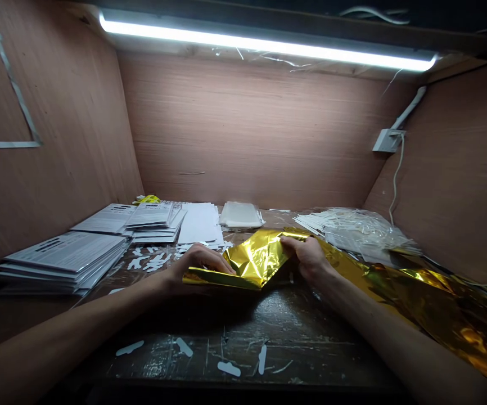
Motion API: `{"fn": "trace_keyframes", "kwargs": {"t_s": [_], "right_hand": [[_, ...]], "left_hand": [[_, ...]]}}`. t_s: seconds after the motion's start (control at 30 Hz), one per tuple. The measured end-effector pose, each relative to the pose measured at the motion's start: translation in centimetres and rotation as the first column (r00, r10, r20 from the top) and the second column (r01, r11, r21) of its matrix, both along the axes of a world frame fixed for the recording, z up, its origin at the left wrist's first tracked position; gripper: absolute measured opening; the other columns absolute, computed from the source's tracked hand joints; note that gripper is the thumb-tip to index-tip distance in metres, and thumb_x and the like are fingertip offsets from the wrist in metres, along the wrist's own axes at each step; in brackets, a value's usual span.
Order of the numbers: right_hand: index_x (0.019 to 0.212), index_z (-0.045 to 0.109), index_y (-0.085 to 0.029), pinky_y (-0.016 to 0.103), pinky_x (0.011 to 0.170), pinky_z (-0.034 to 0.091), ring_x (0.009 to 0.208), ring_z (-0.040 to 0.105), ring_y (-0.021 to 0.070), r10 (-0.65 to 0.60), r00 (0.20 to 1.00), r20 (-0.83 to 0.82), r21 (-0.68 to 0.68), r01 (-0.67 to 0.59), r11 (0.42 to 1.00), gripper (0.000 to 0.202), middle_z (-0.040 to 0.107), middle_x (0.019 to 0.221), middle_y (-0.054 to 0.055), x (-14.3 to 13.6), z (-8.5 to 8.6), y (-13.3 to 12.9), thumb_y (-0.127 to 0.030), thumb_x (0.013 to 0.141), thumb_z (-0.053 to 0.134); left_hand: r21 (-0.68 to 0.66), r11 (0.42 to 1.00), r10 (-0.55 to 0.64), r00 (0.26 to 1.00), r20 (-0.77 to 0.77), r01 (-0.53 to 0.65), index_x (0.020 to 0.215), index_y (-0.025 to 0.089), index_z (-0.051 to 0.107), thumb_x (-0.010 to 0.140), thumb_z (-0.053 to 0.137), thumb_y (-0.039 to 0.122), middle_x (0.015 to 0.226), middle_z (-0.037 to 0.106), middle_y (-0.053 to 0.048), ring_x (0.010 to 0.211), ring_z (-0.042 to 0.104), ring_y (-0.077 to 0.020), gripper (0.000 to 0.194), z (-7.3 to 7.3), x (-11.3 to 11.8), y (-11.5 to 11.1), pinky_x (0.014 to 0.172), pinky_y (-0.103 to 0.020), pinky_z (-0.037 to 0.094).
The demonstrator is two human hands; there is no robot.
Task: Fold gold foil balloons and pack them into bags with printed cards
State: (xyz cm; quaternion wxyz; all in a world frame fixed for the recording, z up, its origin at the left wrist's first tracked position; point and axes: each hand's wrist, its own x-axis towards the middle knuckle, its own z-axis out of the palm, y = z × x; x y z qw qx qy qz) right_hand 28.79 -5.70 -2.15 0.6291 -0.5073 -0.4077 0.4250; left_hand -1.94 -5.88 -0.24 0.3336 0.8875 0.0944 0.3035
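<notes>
A shiny gold foil sheet is stretched between my two hands above the dark table. Its left part looks folded into a narrow flap. My left hand grips this folded end, with the fingers lying over the foil and the thumb hidden. At the raised upper edge, my right hand pinches the foil between thumb and fingers. From there a long length of the same foil trails off to the right, passing behind my right forearm to the table's right edge.
Stacks of printed white packs stand at the left, with white sheets and a pile of clear sleeves at the back. A heap of thin white strips and clear plastic lies back right. White paper offcuts are scattered in front.
</notes>
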Motion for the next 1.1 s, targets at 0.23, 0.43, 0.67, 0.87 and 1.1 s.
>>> {"fn": "trace_keyframes", "kwargs": {"t_s": [0.23,0.43,0.67,0.87,1.1], "right_hand": [[0.090,0.072,-0.015,0.034,0.071,0.063,0.076,0.071,0.0212,-0.020,1.000,0.007,0.103,0.019,0.995,0.026,0.076,0.091,0.009,1.0,0.4,0.0,-0.024,0.068,0.083],[0.083,0.071,-0.013,0.031,0.056,0.060,0.069,0.071,0.0222,0.110,0.970,0.218,-0.172,-0.073,0.982,0.018,0.076,0.082,0.009,1.2,-1.0,0.8,-0.020,0.068,0.075],[0.075,0.069,-0.015,0.021,0.041,0.046,0.056,0.061,0.0145,0.065,0.945,0.319,-0.182,-0.006,0.983,0.015,0.072,0.073,0.006,0.8,-0.9,0.6,-0.025,0.068,0.077],[0.060,0.058,-0.017,0.022,0.036,0.031,0.044,0.046,0.0107,0.041,0.945,0.325,-0.152,0.010,0.988,0.013,0.059,0.055,0.000,1.1,-1.2,0.9,-0.020,0.061,0.071],[0.081,0.064,-0.017,0.025,0.052,0.048,0.063,0.061,0.0169,-0.088,0.923,0.374,0.073,0.066,0.995,0.020,0.070,0.078,0.004,1.6,-0.3,0.3,-0.019,0.062,0.067]], "left_hand": [[0.056,0.998,-0.031,0.999,0.043,0.029,0.105,0.019,0.078,0.083,0.078,0.030,0.102,0.079,-0.016,0.094,0.076,-0.0278,0.024,-0.8,-0.1,0.1,0.082,-0.035,0.061],[0.103,0.995,-0.008,0.999,0.049,0.003,0.106,0.017,0.076,0.083,0.078,0.023,0.103,0.078,-0.016,0.093,0.077,-0.0263,0.023,-1.8,-0.2,0.6,0.082,-0.035,0.061],[0.115,0.991,-0.078,0.993,0.086,0.068,0.111,0.020,0.073,0.080,0.077,0.013,0.103,0.079,-0.013,0.095,0.076,-0.0257,0.031,-2.3,-0.4,1.0,0.084,-0.034,0.060],[0.079,0.995,-0.070,0.996,0.046,0.066,0.107,0.018,0.076,0.083,0.077,0.022,0.101,0.079,-0.014,0.092,0.077,-0.0270,0.024,-1.7,-0.3,0.5,0.082,-0.034,0.060],[0.082,0.996,-0.013,0.999,-0.035,0.016,0.100,0.015,0.078,0.083,0.077,0.031,0.101,0.079,-0.015,0.089,0.077,-0.0264,0.023,-1.0,-0.2,0.3,0.077,-0.029,0.060]]}}
